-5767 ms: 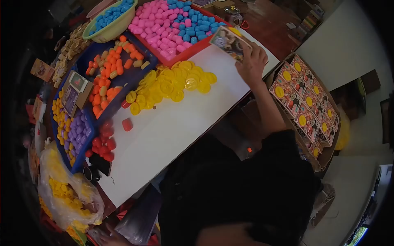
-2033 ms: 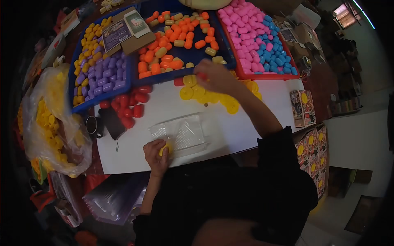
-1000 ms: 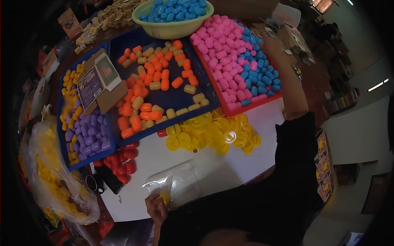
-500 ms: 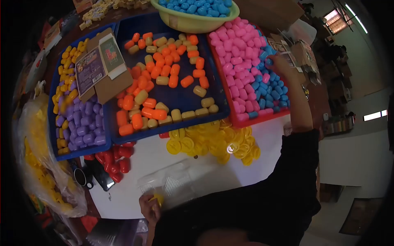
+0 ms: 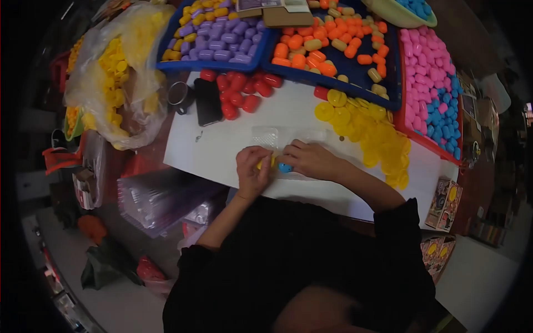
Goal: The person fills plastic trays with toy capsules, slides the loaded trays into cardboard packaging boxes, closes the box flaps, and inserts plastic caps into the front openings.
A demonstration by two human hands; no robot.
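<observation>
My left hand (image 5: 254, 171) is closed, and a bit of a yellow piece (image 5: 259, 165) shows between its fingers and thumb. Beside it, my right hand (image 5: 312, 160) bends its fingers over a blue capsule (image 5: 285, 167) low above the white tabletop. A clear plastic blister tray (image 5: 265, 135) lies under and just beyond both hands, its near part hidden by them. To the right of the hands spreads a pile of yellow discs (image 5: 369, 132). Red capsules (image 5: 237, 83) lie loose beyond my left hand.
At the back are a blue tray (image 5: 208, 65) of purple and yellow capsules, another blue tray (image 5: 392, 72) of orange and tan ones, and a red tray (image 5: 420, 140) of pink and blue ones. A phone (image 5: 207, 102) and a mug (image 5: 179, 95) stand at left.
My right hand has come back from the red tray to the blister tray with a blue capsule. My left hand keeps the yellow piece. The view has turned and shifted downward.
</observation>
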